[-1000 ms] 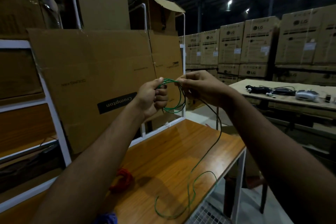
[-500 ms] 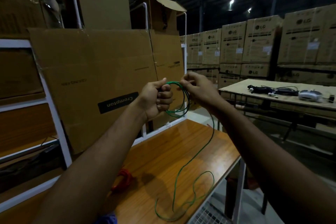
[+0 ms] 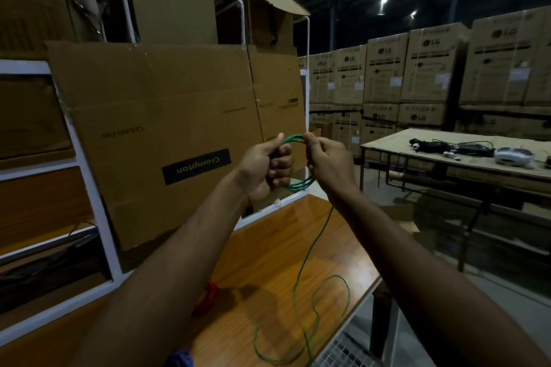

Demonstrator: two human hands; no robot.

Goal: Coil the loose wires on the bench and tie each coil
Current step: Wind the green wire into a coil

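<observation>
Two hands raised above an orange-brown wooden surface (image 3: 268,250) work a thin green wire (image 3: 301,185): the left hand (image 3: 265,168) grips the small coil in a fist, the right hand (image 3: 328,161) pinches its top, the loose tail trailing down onto the surface.

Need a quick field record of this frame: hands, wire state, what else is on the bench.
left hand: grips the green coil, fingers curled round the loops
right hand: pinches the green wire at the top of the coil
green wire: several loops held above the bench; loose tail hangs down and curls on the bench near its front edge
tie: none visible on the coil
red wire: lies on the bench, partly hidden by the left arm
bench: wooden top
cardboard box: stands behind the bench, print upside down
</observation>
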